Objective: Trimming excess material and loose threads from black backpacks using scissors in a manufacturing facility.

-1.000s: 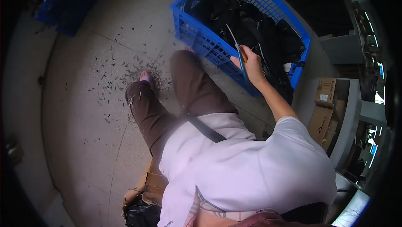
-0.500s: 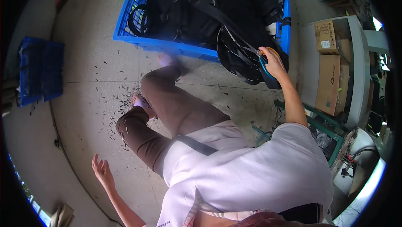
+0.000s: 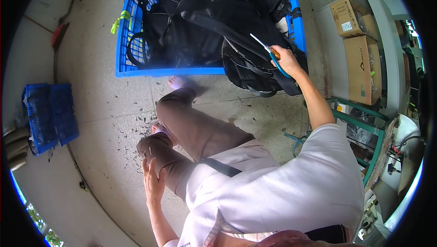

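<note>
My right hand (image 3: pixel 287 61) grips a pair of scissors (image 3: pixel 277 63) with orange and blue handles, their blades pointing up and left. They are over a black bag (image 3: pixel 248 67) whose lower part hangs over the front rim of a large blue plastic crate (image 3: pixel 182 71). More black bags (image 3: pixel 191 28) with straps and pale trimmed edges fill that crate. My left hand (image 3: pixel 154 181) holds nothing; its fingers are apart, close beside my left knee.
Dark scraps (image 3: pixel 129 142) litter the floor around my feet. Smaller blue crates (image 3: pixel 50 117) stand at the left wall. Cardboard boxes (image 3: pixel 362 69) sit on a grey shelf to the right, near a green metal frame (image 3: pixel 359 124). Yellow-green ties (image 3: pixel 120 19) hang from the big crate's left side.
My left hand has moved right and up, to beside my knee. The scissors have lifted off the bag's edge and their blades now show plainly. The whole view has shifted a little.
</note>
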### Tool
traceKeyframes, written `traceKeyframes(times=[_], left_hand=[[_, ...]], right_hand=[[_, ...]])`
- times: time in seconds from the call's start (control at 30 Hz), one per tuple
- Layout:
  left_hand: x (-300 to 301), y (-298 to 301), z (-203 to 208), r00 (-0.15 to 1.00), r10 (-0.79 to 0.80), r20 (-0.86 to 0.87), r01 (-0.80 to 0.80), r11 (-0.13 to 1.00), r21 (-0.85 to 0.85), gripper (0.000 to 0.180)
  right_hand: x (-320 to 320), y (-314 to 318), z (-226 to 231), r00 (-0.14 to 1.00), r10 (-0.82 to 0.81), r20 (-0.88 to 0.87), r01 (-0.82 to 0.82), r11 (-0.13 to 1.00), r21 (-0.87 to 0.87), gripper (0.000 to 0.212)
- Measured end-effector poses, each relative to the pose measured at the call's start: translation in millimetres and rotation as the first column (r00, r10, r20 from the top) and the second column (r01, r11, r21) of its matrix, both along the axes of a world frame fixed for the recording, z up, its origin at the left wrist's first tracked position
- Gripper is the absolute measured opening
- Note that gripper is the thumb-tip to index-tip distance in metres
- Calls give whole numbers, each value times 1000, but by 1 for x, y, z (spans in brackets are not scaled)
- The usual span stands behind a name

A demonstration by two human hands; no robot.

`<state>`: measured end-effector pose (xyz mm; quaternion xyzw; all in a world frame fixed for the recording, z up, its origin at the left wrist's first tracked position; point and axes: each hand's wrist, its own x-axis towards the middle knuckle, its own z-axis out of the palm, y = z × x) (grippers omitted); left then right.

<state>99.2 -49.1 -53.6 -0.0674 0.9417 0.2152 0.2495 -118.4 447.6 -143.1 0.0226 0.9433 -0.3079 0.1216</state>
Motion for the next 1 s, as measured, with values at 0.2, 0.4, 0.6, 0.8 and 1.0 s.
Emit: traceKeyframes(times=[0.2,0.4,0.6,0.8,1.0], left_hand=[[-27,-1,3,959,283,3,-279,941,194,41],[-100,44,16,746,459,483,-523,-45,851,53],[-146,50,20,981,55,186,-193,358,914,42],[-133,2,39,920,315,233,-369,496,786,45],[-99,-38,118,807,590,3,-404,548,732,51]], right_hand=[[-2,-43,45,985,-13,171,147,577,-804,36],[40,-209,122,941,310,-134,-219,256,-942,46],[102,-296,164,865,368,-342,-414,139,-899,25],[154,-338,168,712,562,-420,-548,72,-833,17],[145,-314,188,552,694,-463,-739,149,-658,32]])
